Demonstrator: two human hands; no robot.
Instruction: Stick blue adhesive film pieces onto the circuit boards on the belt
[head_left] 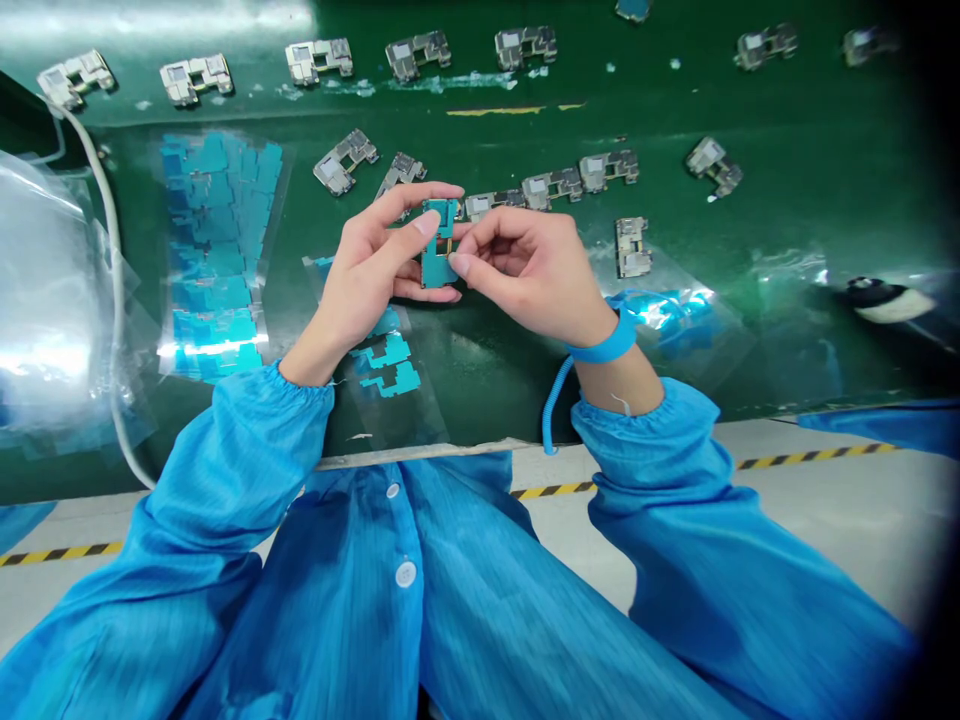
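Leftmost on the green counter (487, 395), a white cable (116, 300) curves beside a sheet of blue film pieces (217, 185); further right, smaller blue film cutouts (394, 378) lie just below the left wrist. Next comes the left hand (371, 265), its grip closed around the circuit board (439, 268): thumb over the blue-covered face, fingers about the far and near ends. The board is held above the counter between both hands, directly right of the left palm, its long axis running away from the wearer. Touching its right edge, the right hand (532, 260) has thumb and forefinger drawn narrow, the other fingers curled; whether that grip pinches film or board, I cannot tell. Beyond its blue wristband (607, 342) stands apart a bare board (633, 247).
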